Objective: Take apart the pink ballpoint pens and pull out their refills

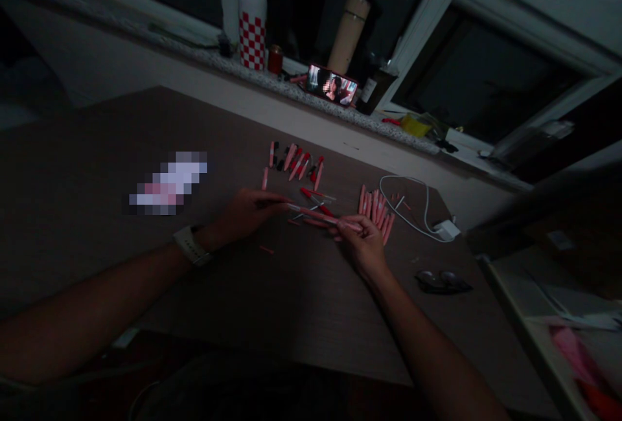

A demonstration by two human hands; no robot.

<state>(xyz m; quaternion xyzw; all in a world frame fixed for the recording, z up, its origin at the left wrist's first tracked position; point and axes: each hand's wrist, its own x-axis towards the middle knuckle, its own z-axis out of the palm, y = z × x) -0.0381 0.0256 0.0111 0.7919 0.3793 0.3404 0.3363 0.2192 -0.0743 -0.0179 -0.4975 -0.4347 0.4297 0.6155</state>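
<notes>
A slim pink pen (313, 214) spans the gap between my hands, tilted down to the right; where its parts join is too dark to make out. My left hand (243, 215), with a pale watch on the wrist, pinches its left end. Around the right end are the fingers of my right hand (365, 243). Just behind lie a red pen piece (305, 193) and a few thin sticks. Several pink pens and black or red pieces (294, 160) are set out further back. A bundle of pink pen barrels (372, 204) lies beyond my right hand.
A white cable with a charger (446, 230) and dark-framed glasses (442, 282) are on the right of the table. A blurred-out pale item (170, 181) lies at left. On the sill stand a checkered bottle (252, 19), a lit phone (332, 86) and a tan flask (348, 32).
</notes>
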